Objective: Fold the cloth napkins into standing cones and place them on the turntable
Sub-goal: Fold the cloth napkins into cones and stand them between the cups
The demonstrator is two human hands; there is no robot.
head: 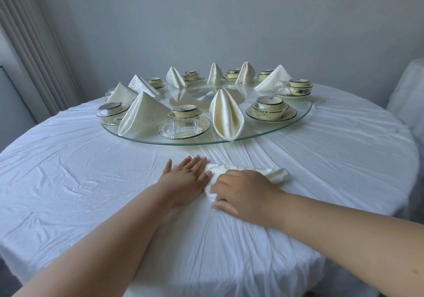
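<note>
Cream napkin (pixel 247 174) bunched on the table (pixel 91 170)
Glossy, patterned, partly rolled; right hand (pixel 243 193) grip curls round it, left hand (pixel 185 179) lies flat, fingers spread. Dish-wrap print unreadable.

Plain grey wall (pixel 229 21), pleated curtain (pixel 29 44) left, white-draped round table (pixel 68 182).

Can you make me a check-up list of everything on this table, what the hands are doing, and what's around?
Surface: round table under a wrinkled white tablecloth.
Job's things: cream napkin lies bunched on the cloth; eight folded napkins stand on the glass turntable, nearest one at its front rim.
Clutter: wrapped bowl-and-plate sets between the napkins.
Hands: left hand flat on the cloth beside the napkin; right hand fingers curled onto it.
Cables: nothing seen.
Surroundings: plain wall, curtain on the left, white-draped shape on the right.
</note>
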